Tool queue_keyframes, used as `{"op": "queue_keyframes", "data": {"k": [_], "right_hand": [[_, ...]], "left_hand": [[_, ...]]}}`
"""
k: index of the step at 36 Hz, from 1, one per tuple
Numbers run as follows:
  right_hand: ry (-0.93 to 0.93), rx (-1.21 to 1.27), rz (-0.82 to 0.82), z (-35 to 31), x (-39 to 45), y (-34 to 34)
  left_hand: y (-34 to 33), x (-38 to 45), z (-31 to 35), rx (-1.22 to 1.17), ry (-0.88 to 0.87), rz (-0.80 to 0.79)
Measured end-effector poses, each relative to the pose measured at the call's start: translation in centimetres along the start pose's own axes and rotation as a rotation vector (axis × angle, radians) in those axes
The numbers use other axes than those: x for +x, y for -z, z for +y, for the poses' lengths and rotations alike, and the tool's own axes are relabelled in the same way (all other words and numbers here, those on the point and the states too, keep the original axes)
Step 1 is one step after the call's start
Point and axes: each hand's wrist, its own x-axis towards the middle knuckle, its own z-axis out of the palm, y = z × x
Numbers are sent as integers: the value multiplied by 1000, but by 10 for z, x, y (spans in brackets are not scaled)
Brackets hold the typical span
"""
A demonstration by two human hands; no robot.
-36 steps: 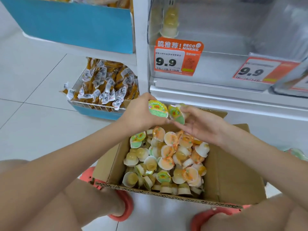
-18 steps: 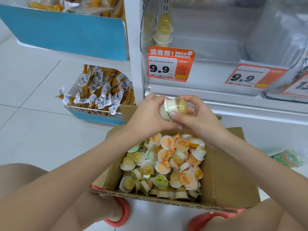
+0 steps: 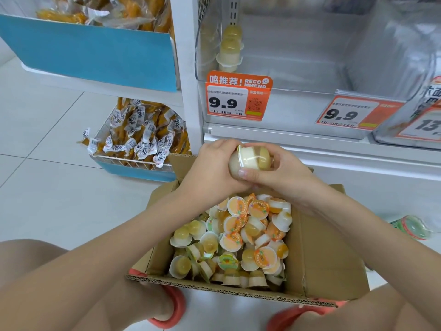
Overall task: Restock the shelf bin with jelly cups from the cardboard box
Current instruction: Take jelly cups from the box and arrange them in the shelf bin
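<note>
An open cardboard box on the floor holds several loose jelly cups with orange and green lids. Above its far edge my left hand and my right hand together grip two yellowish jelly cups pressed against each other. The clear shelf bin stands above and behind my hands. A small stack of jelly cups stands upright at its left end.
Orange 9.9 price tags hang on the bin's front. To the left, a blue-fronted wire basket holds wrapped yellow snacks, with a blue shelf bin above it. A green jelly cup lies on the floor at right.
My hands brought the two cups together and turned them from lids-up to sideways, and now hold them slightly higher. The view has tilted down and closer to the shelf.
</note>
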Motion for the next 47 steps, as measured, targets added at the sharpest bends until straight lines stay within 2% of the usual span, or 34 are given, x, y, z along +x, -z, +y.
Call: {"op": "queue_keyframes", "data": {"k": [2,8,13,16,18,21,24,29,41,47], "right_hand": [[-24,36,9,-6,1,-1],[6,-92,114,-21,0,-14],[231,-298,364,-69,5,-1],[343,-242,510,-112,25,20],[362,-359,539,-136,50,32],[208,-689,435,-155,98,40],[50,-765,246,-145,135,33],[52,-819,96,-121,168,26],[91,-825,88,-102,190,12],[210,-819,185,-100,185,16]], "left_hand": [[1,1,1,15,-8,22],[9,0,6,68,-30,76],[39,15,6,-27,16,129],[61,27,-10,118,56,56],[66,33,-20,193,75,31],[62,41,-25,264,55,33],[56,48,-26,319,6,22],[58,54,-32,309,1,33],[51,57,-30,313,-21,71],[50,56,-30,305,-19,72]]}}
